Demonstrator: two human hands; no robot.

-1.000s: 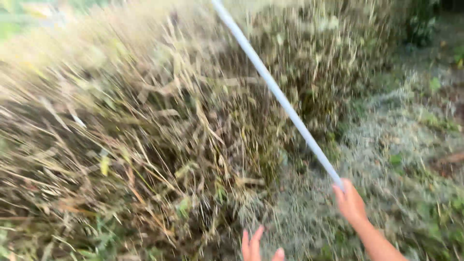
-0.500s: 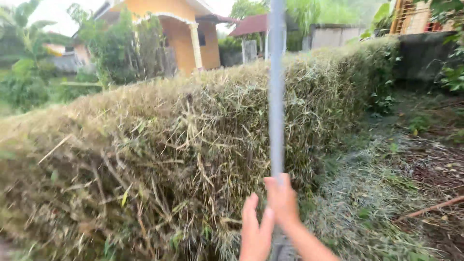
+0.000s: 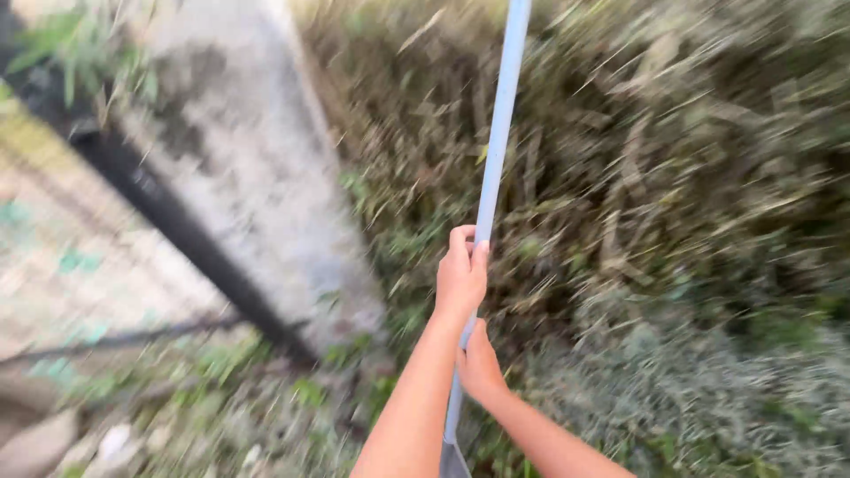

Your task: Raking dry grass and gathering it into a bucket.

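Note:
A long pale grey-blue pole (image 3: 500, 133) runs from the bottom middle of the head view up past the top edge. My left hand (image 3: 460, 276) is wrapped around it at mid-height, with the arm rising from the bottom centre. Just below, my right hand (image 3: 481, 365) grips the same pole, its arm coming in from the lower right. The pole lies across a dense, dry, trimmed hedge (image 3: 664, 177). The pole's far end is out of view, and the whole picture is blurred by motion.
A grey concrete surface (image 3: 239, 177) lies left of the hedge, with a dark strip (image 3: 177, 230) running along it. Loose cuttings and low green plants (image 3: 691, 389) cover the ground at the lower right. Weeds and rubble (image 3: 221, 416) sit at the lower left.
The view has swung from the hedge and houses down and left toward the concrete. My left hand has moved up the pole, above my right hand; both now grip it.

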